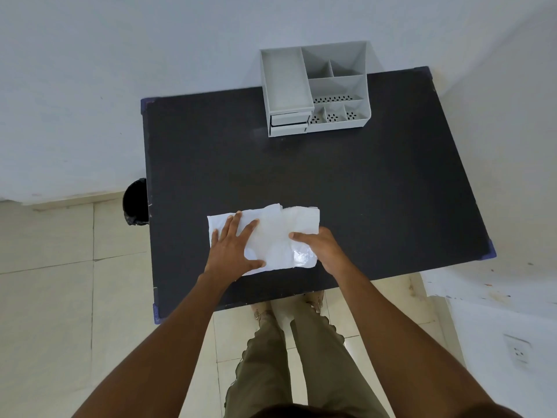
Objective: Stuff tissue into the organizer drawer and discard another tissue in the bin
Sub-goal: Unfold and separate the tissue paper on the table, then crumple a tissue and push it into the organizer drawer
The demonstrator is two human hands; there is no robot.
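Neither part of the task appeared done at this point. Both hands were on the tissue (272,236), which lay flat on the near part of the black table (361,191), directly in front of the person; it looked like more than one sheet overlapping, with a shiny plastic-like patch at its near right corner, though whether that was a wrapper could not be told. The left hand (233,248) lay palm down on the left part of the tissue, fingers spread apart and pressing rather than gripping. The right hand (319,247) sat at the right edge with fingers curled together onto the tissue, apparently pinching or lifting that edge; how firm the hold was could not be told. The grey organizer (313,89) stood at the far edge of the table, well apart from the tissue. Its two small drawers (289,123) at the front left looked shut or nearly so, and no tissue showed in any compartment. The black bin (135,203) stood on the floor just beside the table's left edge; its contents were not visible. Judged remaining: separate the sheets, open a drawer, stuff one, bin the other.
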